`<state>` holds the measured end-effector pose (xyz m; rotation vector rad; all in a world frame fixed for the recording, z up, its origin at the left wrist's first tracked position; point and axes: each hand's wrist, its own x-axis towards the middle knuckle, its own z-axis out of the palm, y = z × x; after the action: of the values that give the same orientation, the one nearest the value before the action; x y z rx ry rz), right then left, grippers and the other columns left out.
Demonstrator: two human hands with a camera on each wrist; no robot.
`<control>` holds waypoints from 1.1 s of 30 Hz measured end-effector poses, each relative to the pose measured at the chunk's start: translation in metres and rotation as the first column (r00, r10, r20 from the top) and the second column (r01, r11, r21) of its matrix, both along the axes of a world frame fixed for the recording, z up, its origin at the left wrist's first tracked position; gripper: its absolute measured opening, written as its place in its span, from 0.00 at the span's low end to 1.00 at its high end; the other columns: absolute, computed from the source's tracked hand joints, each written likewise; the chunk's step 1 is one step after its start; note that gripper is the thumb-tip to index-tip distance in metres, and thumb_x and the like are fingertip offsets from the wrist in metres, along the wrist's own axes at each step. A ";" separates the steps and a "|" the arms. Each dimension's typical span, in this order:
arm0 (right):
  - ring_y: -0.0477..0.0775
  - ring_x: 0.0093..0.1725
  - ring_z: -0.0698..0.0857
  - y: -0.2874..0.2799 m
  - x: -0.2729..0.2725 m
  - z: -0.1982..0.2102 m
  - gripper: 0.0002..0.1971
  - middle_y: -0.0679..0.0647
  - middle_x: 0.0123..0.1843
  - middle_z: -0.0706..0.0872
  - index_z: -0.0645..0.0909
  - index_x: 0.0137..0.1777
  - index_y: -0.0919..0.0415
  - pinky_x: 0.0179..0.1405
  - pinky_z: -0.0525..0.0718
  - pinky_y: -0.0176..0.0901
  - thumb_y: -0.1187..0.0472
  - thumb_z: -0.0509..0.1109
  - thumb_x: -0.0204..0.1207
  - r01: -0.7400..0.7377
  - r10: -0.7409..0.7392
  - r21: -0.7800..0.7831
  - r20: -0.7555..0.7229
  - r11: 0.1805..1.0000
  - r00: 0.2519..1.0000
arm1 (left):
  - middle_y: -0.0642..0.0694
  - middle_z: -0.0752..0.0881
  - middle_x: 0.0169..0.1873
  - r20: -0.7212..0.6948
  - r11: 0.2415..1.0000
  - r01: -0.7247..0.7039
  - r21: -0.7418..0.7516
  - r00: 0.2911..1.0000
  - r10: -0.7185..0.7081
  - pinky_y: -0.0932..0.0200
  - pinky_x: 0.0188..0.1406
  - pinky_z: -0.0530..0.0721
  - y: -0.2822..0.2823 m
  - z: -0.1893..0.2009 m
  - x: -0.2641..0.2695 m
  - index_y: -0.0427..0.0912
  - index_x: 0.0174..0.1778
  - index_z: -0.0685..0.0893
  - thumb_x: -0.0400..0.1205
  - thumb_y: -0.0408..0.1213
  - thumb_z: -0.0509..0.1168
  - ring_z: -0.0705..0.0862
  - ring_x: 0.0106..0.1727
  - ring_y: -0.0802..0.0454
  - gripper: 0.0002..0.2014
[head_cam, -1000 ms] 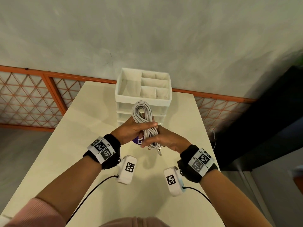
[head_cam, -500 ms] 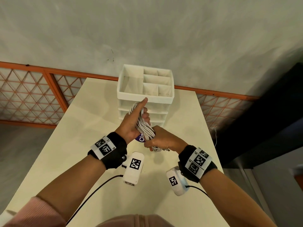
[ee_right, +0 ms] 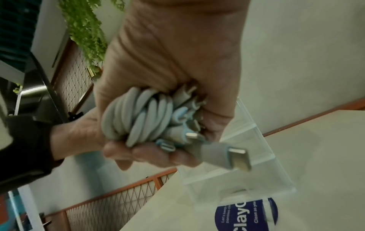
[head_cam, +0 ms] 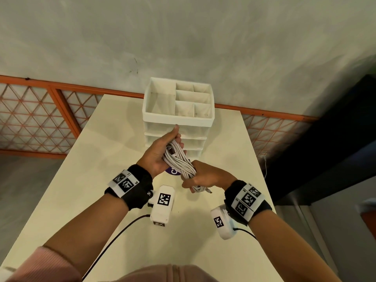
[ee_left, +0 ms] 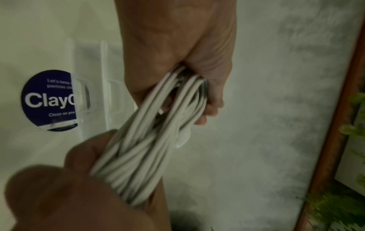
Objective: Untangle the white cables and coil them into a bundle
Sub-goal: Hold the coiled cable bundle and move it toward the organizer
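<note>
The white cables point(head_cam: 179, 161) form one coiled, twisted bundle held above the table between both hands. My left hand point(head_cam: 160, 153) grips the far loop, fingers curled round it and one finger pointing up towards the drawers. My right hand point(head_cam: 203, 176) clenches the near end, where a metal connector point(head_cam: 208, 191) pokes out. In the left wrist view my left hand point(ee_left: 197, 87) wraps the strands of the bundle point(ee_left: 148, 140), with the right hand point(ee_left: 79, 187) blurred below. In the right wrist view my right hand point(ee_right: 168, 65) holds the cable coil point(ee_right: 138, 118) and several plugs point(ee_right: 237, 156).
A white drawer organiser point(head_cam: 178, 119) with open top compartments stands just beyond the hands on the cream table point(head_cam: 101, 180). A round blue sticker point(head_cam: 173, 171) lies under the bundle. An orange mesh railing point(head_cam: 40, 119) runs behind, and a dark panel point(head_cam: 335, 149) is at the right.
My left hand moved from across the bundle's middle up to its far loop. The bundle now lies slanted and twisted between the hands. The right hand kept its grip on the near end.
</note>
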<state>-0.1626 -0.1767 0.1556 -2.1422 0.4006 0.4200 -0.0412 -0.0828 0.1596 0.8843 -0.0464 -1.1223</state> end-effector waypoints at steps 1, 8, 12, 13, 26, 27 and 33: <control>0.43 0.21 0.80 0.001 -0.001 -0.002 0.13 0.46 0.21 0.82 0.74 0.28 0.55 0.28 0.78 0.35 0.68 0.72 0.70 -0.010 0.010 -0.005 0.000 1.000 1.000 | 0.53 0.76 0.19 -0.005 1.000 -0.021 0.010 1.000 0.021 0.58 0.41 0.81 -0.002 -0.001 -0.002 0.45 0.26 0.77 0.76 0.52 0.69 0.77 0.23 0.57 0.18; 0.59 0.36 0.87 0.010 -0.011 -0.026 0.17 0.60 0.42 0.89 0.76 0.60 0.58 0.39 0.81 0.45 0.56 0.71 0.73 0.049 0.011 -0.399 0.145 0.915 0.989 | 0.53 0.62 0.12 -0.071 0.964 -0.216 0.157 0.971 0.230 0.69 0.15 0.69 -0.012 -0.018 -0.010 0.44 0.22 0.68 0.81 0.48 0.65 0.62 0.12 0.58 0.24; 0.68 0.48 0.84 0.010 -0.014 -0.037 0.20 0.63 0.50 0.87 0.74 0.64 0.58 0.40 0.71 0.43 0.55 0.68 0.73 0.060 0.002 -0.549 0.112 0.834 0.994 | 0.53 0.64 0.10 -0.071 0.953 -0.224 0.203 0.967 0.243 0.70 0.13 0.66 -0.022 -0.027 -0.012 0.44 0.24 0.67 0.83 0.40 0.63 0.61 0.11 0.58 0.21; 0.67 0.48 0.84 0.009 -0.014 -0.037 0.18 0.62 0.50 0.87 0.75 0.60 0.58 0.41 0.70 0.43 0.55 0.68 0.73 0.081 -0.019 -0.542 0.120 0.836 0.993 | 0.54 0.64 0.10 -0.069 0.950 -0.227 0.212 0.967 0.246 0.70 0.13 0.66 -0.024 -0.028 -0.012 0.44 0.24 0.67 0.83 0.39 0.62 0.61 0.11 0.58 0.20; 0.58 0.36 0.84 -0.035 -0.012 -0.064 0.16 0.58 0.38 0.86 0.77 0.51 0.63 0.38 0.79 0.47 0.48 0.66 0.79 0.082 -0.081 -0.263 0.017 0.961 0.997 | 0.51 0.76 0.16 -0.140 0.982 -0.052 0.180 0.987 0.078 0.64 0.26 0.80 -0.060 -0.075 0.000 0.43 0.30 0.74 0.85 0.45 0.58 0.77 0.22 0.56 0.18; 0.55 0.32 0.83 -0.039 -0.010 -0.067 0.13 0.56 0.35 0.85 0.77 0.48 0.62 0.37 0.81 0.47 0.51 0.67 0.79 0.101 -0.103 -0.196 0.000 0.975 0.995 | 0.49 0.81 0.22 -0.120 0.982 -0.028 0.189 0.991 0.051 0.59 0.33 0.82 -0.063 -0.083 0.005 0.42 0.34 0.77 0.86 0.49 0.56 0.82 0.29 0.54 0.19; 0.48 0.24 0.79 -0.063 -0.014 -0.073 0.08 0.51 0.28 0.82 0.74 0.41 0.55 0.31 0.78 0.40 0.55 0.68 0.78 0.203 -0.205 -0.066 -0.032 0.977 0.978 | 0.46 0.81 0.52 -0.068 0.974 -0.116 0.194 0.989 0.131 0.57 0.44 0.80 -0.063 -0.108 0.023 0.35 0.55 0.77 0.84 0.59 0.51 0.82 0.47 0.52 0.27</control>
<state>-0.1765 -0.2396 0.0822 -2.1290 0.6567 0.3352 -0.0178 -0.1460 0.0516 0.9968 0.1828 -1.0557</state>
